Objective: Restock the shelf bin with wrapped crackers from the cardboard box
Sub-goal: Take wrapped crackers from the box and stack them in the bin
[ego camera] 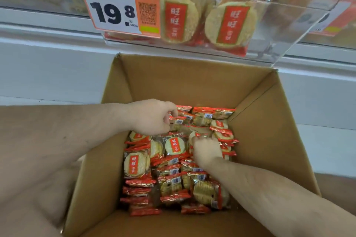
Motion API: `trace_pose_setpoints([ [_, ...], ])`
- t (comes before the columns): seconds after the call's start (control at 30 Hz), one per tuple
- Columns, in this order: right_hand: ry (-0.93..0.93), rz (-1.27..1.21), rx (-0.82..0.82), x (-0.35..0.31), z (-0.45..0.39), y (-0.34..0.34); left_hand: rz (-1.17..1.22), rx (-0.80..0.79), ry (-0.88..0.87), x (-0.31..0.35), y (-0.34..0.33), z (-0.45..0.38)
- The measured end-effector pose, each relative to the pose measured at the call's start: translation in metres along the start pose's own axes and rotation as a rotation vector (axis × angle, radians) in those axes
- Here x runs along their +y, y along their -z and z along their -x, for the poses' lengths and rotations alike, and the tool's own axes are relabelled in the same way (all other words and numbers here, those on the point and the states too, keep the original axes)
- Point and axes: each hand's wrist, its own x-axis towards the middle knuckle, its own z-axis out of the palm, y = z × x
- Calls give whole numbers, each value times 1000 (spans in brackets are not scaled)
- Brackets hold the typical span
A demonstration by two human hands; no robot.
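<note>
An open cardboard box (192,84) sits below me, its floor covered with several wrapped crackers (174,145) in red and clear packets. My left hand (152,116) reaches into the box's far left part, fingers curled around a cracker packet (178,120). My right hand (207,150) is deeper in, near the middle right, knuckles up, gripping a packet (197,134). Above the box hangs the clear shelf bin (279,40), holding more of the same crackers (230,24).
An orange and white price tag (115,9) reading 19.8 is fixed on the bin's front left. White shelf rails (48,31) run behind the box. Neighbouring clear bins (335,17) flank it. The box's near flaps spread left and right under my forearms.
</note>
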Motion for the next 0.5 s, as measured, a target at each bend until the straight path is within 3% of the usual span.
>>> trace_pose_setpoints([
  [0.07,25,-68,167,1,3,14,116,7,76,-1,-1,-2],
  [0.17,73,-362,396,-3,15,59,425,32,235,5,2,4],
  [0.3,373,-529,733,-27,40,108,865,31,336,12,2,10],
  [0.37,545,-572,746,-34,46,119,897,94,309,12,1,7],
  [0.43,635,-591,637,-29,43,114,795,198,277,7,2,6],
  [0.5,474,-546,452,-16,32,92,659,275,252,2,7,10],
])
